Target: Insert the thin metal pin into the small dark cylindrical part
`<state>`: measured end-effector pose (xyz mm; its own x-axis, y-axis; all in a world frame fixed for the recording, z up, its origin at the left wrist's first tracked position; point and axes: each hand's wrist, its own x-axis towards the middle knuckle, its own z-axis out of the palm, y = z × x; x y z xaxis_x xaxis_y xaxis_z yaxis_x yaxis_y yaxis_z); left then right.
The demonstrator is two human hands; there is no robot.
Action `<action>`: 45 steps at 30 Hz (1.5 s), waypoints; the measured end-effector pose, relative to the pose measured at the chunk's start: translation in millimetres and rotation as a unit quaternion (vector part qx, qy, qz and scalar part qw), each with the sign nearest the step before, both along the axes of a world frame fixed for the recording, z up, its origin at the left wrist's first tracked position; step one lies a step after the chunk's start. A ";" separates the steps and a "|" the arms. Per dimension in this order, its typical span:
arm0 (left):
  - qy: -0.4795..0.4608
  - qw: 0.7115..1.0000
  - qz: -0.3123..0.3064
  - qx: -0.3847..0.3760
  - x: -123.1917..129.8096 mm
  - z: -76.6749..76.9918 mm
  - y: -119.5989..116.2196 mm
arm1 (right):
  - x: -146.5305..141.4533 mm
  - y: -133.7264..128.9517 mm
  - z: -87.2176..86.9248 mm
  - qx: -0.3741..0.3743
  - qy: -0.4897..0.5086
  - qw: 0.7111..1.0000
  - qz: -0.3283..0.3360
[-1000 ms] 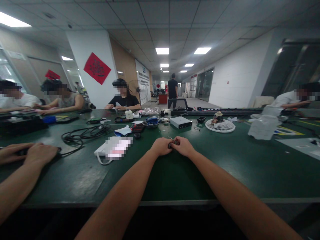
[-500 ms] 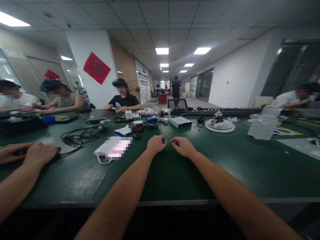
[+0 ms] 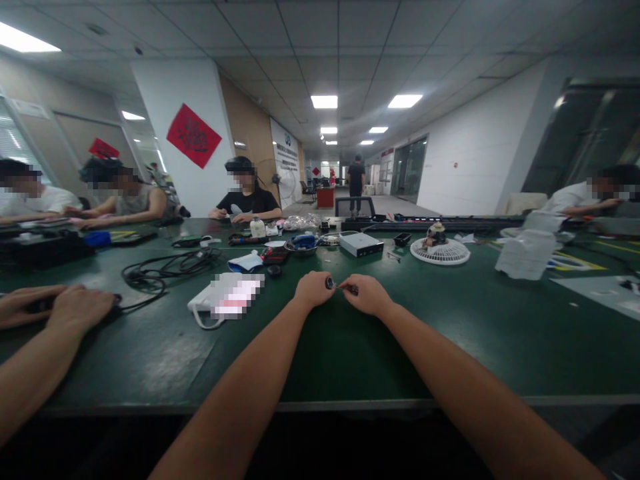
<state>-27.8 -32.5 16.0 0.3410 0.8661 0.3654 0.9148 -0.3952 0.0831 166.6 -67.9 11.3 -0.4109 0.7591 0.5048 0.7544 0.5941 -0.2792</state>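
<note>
My left hand (image 3: pixel 313 290) is closed round a small round black part (image 3: pixel 329 283) with a paler ring on its end face. Most of that part is hidden by my fingers, so its kind is unclear. Close by on the right, my right hand (image 3: pixel 367 293) pinches a screwdriver (image 3: pixel 353 290) by its dark handle. Its thin shaft points left at the part, and the tip appears to meet it or lie just beside it. Both hands are over the green table (image 3: pixel 350 353), a little apart from each other.
A co-worker's hands (image 3: pixel 75 310) hold a dark object at the left, beside a coiled black cable (image 3: pixel 165 270). A white pouch (image 3: pixel 205 293) lies left of my hands. Beyond are a black mouse (image 3: pixel 274 270), a metal drive box (image 3: pixel 361 245) and a white fan grille (image 3: pixel 440 252).
The round part in my left hand has turned and shifted slightly right. Less screwdriver shaft shows between my hands. A person in the far aisle has moved slightly.
</note>
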 end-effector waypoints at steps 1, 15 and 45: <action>0.002 1.000 -0.005 -0.002 0.4 -0.1 -0.2 | -0.5 -1.0 0.5 0.002 -0.002 1.000 0.001; -0.002 1.000 0.004 0.001 0.0 0.7 -0.4 | 0.5 -0.9 1.8 0.014 -0.022 1.000 -0.010; 0.005 1.000 -0.010 0.006 3.1 -1.8 0.1 | -2.2 -7.0 6.9 0.023 -0.050 0.997 -0.046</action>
